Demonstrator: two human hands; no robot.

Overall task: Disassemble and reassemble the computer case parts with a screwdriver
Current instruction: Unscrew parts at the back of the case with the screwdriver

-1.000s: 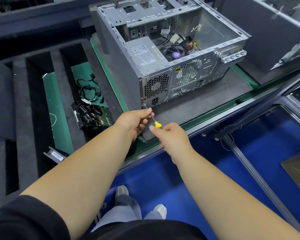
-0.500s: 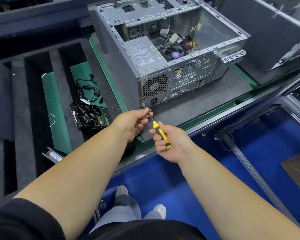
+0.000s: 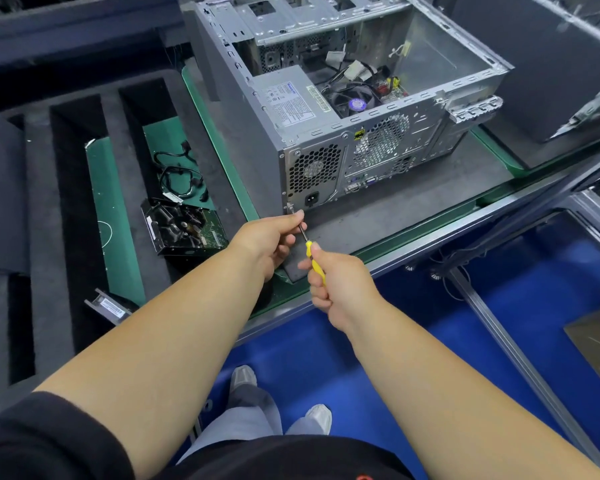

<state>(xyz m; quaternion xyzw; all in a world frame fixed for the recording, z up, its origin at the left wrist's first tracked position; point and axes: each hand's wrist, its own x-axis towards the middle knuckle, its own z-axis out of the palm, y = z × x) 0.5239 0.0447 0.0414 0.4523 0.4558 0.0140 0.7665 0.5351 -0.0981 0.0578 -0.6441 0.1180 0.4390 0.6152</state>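
Note:
An open grey computer case (image 3: 312, 140) lies on its side on the bench, its rear panel facing me, with the power supply and a fan visible inside. My right hand (image 3: 340, 289) grips the yellow handle of a screwdriver (image 3: 313, 259). The metal shaft points up and left to the case's lower rear corner. My left hand (image 3: 271, 240) pinches the shaft close to the tip, right at that corner. The tip and any screw there are hidden by my fingers.
A removed card with a black fan (image 3: 184, 228) and a black cable (image 3: 179, 178) lie in a foam tray slot (image 3: 42, 202) to the left. A small labelled part (image 3: 110, 306) sits at the tray's front. Another dark case (image 3: 551, 64) stands at the right. Blue floor lies below the bench edge.
My right hand has shifted its hold on the yellow handle, first drawing back down it, then closing round it again. My left hand stays at the case corner.

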